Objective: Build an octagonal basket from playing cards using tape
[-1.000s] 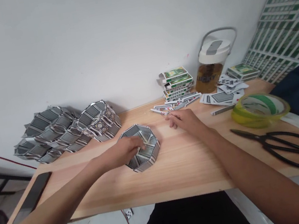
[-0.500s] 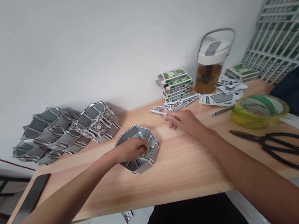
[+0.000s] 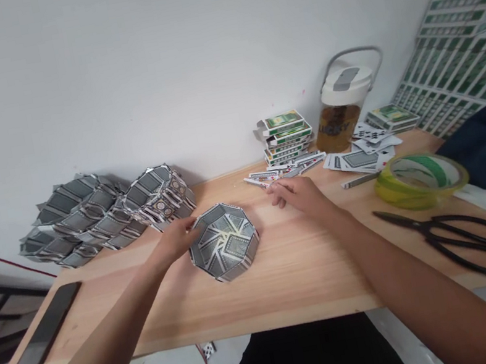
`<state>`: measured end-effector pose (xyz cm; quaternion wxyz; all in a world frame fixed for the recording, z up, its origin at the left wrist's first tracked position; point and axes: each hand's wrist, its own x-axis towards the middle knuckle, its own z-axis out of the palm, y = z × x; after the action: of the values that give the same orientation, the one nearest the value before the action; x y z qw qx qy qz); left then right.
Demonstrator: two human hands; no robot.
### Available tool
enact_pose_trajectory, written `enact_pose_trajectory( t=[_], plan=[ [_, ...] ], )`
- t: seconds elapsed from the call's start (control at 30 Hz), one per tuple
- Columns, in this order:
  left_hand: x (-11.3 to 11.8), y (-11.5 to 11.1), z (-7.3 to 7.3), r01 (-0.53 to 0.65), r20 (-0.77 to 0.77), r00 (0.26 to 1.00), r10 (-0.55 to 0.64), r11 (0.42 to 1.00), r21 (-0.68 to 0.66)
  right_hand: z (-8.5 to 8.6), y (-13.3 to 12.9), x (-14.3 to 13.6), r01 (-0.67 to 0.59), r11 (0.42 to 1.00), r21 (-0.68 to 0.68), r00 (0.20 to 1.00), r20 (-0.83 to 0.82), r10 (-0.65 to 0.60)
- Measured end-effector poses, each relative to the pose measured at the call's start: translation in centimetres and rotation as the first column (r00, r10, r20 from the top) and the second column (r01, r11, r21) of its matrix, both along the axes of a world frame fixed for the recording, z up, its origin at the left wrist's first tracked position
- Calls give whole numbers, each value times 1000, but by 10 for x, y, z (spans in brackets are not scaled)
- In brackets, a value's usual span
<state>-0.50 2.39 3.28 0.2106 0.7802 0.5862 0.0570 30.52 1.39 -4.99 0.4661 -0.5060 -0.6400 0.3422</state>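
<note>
spanning the scene from left to right, the wooden table (image 3: 297,273) carries a cluster of joined card rings (image 3: 83,213) at the far left. black scissors (image 3: 460,238) lie at the right, nearer than the bottle (image 3: 343,108). the octagonal card bowl (image 3: 225,241) sits upright between the two hands, touching the left hand (image 3: 180,237) and apart from the right. the left fingers are bent at its left rim; whether they pinch it, i cannot tell. the right hand (image 3: 294,193) is loosely curled by the folded cards (image 3: 288,169), its grip unclear.
</note>
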Motion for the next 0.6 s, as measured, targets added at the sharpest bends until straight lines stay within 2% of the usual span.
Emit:
enact_pose_trajectory(
  t=[0.1, 0.2, 0.27, 0.37, 0.43, 0.53, 0.6],
  plan=[
    [10, -5, 2, 22, -57, 998, -16, 995, 98, 1, 1, -2, -33, 998, -48, 998, -55, 30],
    [23, -6, 11, 48, -70, 997, -37, 984, 172, 4, 2, -4, -92, 990, -108, 990, -114, 80],
    [33, -7, 18, 90, -101, 993, -67, 966, 243, 7, 1, -5, -203, 965, -163, 958, -239, 161],
    [48, -7, 26, 144, -175, 981, -87, 925, 351, 16, -5, -4, -423, 884, -197, 842, -445, 304],
    [59, -6, 29, 155, -210, 975, -75, 903, 400, 22, -10, -3, -495, 849, -182, 801, -475, 365],
    [72, -3, 31, 154, -216, 974, -65, 890, 429, 29, -17, -3, -466, 871, -154, 818, -451, 358],
    [77, 2, 31, 143, -166, 983, -78, 893, 427, 31, -19, -4, -422, 895, -142, 838, -437, 326]
  ],
)
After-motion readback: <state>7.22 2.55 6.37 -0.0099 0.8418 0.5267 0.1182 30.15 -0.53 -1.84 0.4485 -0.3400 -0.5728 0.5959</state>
